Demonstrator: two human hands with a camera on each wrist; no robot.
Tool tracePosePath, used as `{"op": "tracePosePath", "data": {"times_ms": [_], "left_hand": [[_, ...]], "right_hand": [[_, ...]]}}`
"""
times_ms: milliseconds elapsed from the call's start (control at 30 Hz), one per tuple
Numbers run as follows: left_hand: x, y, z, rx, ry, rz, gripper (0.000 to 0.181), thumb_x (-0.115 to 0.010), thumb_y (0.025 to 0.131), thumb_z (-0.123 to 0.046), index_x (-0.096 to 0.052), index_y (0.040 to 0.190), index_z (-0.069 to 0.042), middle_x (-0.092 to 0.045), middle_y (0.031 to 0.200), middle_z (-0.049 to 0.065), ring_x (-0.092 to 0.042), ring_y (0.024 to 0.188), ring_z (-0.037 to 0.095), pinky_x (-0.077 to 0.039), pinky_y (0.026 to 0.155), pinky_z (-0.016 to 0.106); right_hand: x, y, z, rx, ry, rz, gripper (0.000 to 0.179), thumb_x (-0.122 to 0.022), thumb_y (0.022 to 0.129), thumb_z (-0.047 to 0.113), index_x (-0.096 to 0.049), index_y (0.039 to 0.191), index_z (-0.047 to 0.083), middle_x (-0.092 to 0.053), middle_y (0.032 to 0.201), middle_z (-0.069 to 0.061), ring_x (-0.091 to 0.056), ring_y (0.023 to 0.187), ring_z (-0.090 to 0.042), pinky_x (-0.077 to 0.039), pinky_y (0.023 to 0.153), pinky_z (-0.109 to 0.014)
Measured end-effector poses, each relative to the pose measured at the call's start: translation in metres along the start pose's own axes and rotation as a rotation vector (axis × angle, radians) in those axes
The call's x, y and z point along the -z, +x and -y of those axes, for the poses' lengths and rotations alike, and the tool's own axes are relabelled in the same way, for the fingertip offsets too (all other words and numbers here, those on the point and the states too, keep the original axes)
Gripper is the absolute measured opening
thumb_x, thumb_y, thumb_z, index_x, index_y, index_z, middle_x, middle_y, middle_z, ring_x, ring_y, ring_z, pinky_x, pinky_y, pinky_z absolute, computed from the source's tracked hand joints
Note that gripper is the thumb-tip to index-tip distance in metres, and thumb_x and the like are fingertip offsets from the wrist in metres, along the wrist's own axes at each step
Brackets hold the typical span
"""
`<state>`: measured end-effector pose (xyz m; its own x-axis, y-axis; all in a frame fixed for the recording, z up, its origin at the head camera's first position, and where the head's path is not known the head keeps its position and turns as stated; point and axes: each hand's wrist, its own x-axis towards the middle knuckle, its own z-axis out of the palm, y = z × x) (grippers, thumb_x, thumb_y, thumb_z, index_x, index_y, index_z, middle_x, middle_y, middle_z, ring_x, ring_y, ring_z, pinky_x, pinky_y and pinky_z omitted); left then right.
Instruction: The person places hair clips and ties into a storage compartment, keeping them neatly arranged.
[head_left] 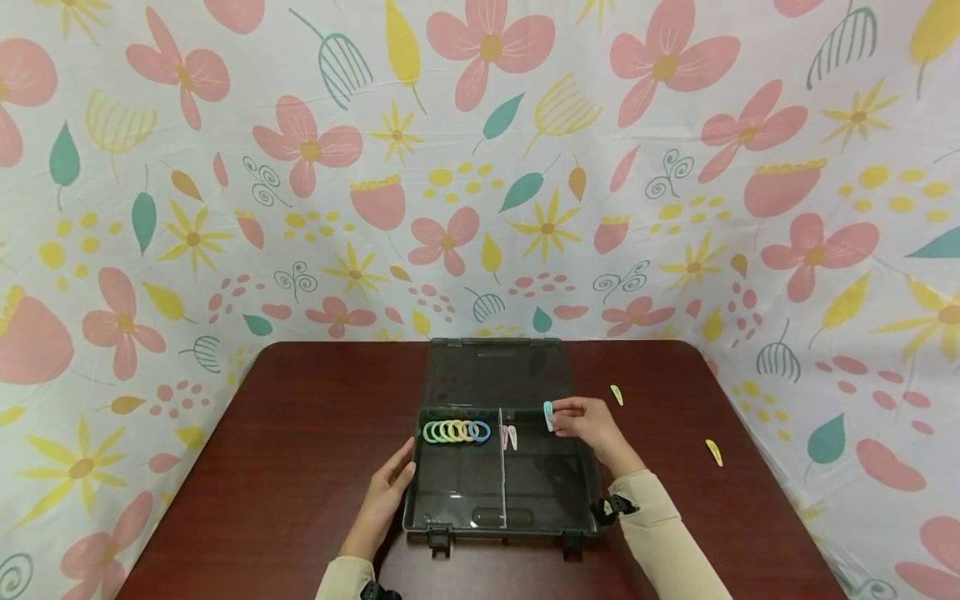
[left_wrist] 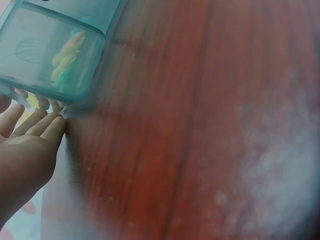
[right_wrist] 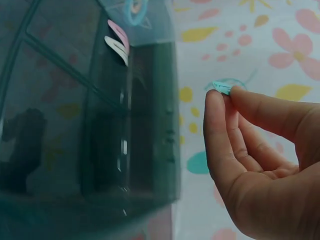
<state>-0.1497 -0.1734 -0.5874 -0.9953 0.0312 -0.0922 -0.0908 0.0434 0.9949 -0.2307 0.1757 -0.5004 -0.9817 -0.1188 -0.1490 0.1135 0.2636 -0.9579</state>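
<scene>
My right hand (head_left: 588, 427) pinches a light blue snap hair clip (head_left: 548, 415) between thumb and fingertips, above the right compartment of a dark see-through box (head_left: 457, 492). In the right wrist view the clip (right_wrist: 221, 88) shows at the fingertips. A white hair clip (head_left: 513, 437) and a pink hair clip (head_left: 505, 434) lie side by side in that compartment, just right of the divider (head_left: 502, 492). With fairly straight fingers, my left hand (head_left: 386, 500) touches the box's left side. Several coloured rings (head_left: 450, 431) overlap in a row in the left compartment.
The box's lid (head_left: 495, 375) lies folded back toward the patterned cloth (head_left: 480, 167). To the right on the brown table (head_left: 300, 433) are a pale yellow hair clip (head_left: 617, 395) and a deeper yellow one (head_left: 714, 452). Two latches (head_left: 440, 543) stick out at the box's front.
</scene>
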Motion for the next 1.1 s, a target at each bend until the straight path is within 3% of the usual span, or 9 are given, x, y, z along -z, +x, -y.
{"op": "tracePosePath", "data": {"times_ms": [433,700,900,1100], "left_hand": [[0.000,0.000,0.000,0.002,0.004,-0.006,0.051,-0.052,0.101,-0.015,-0.036,0.150,-0.012,-0.032,0.153,0.015,-0.025,0.141,0.035,-0.024,0.111,0.055],[0.000,0.001,0.001,0.009,0.004,-0.008,0.052,-0.052,0.101,-0.015,-0.036,0.150,-0.012,-0.032,0.153,0.016,-0.025,0.141,0.036,-0.024,0.111,0.055],[0.000,0.000,0.000,0.005,0.004,-0.009,0.052,-0.052,0.100,-0.016,-0.036,0.150,-0.013,-0.032,0.153,0.016,-0.026,0.141,0.035,-0.024,0.111,0.055],[0.000,0.000,-0.001,0.010,0.005,-0.009,0.052,-0.052,0.100,-0.016,-0.037,0.150,-0.013,-0.032,0.152,0.017,-0.027,0.140,0.035,-0.025,0.111,0.054]], "right_hand": [[-0.037,0.014,-0.005,-0.095,-0.010,0.008,0.026,-0.064,0.088,-0.004,-0.063,0.112,-0.013,-0.067,0.089,-0.020,-0.068,0.078,-0.029,-0.056,0.076,-0.045],[-0.045,0.026,-0.019,-0.181,-0.018,0.029,0.026,-0.065,0.086,-0.006,-0.063,0.111,-0.014,-0.066,0.093,-0.021,-0.069,0.073,-0.023,-0.058,0.070,-0.037],[-0.049,0.030,-0.022,-0.261,0.001,-0.005,0.024,-0.066,0.086,-0.006,-0.065,0.109,-0.012,-0.066,0.096,-0.022,-0.069,0.070,-0.020,-0.058,0.069,-0.035],[-0.053,0.032,-0.027,-0.289,-0.022,-0.022,0.021,-0.067,0.084,-0.007,-0.067,0.105,-0.013,-0.067,0.090,-0.020,-0.067,0.063,-0.016,-0.058,0.065,-0.033]]}}
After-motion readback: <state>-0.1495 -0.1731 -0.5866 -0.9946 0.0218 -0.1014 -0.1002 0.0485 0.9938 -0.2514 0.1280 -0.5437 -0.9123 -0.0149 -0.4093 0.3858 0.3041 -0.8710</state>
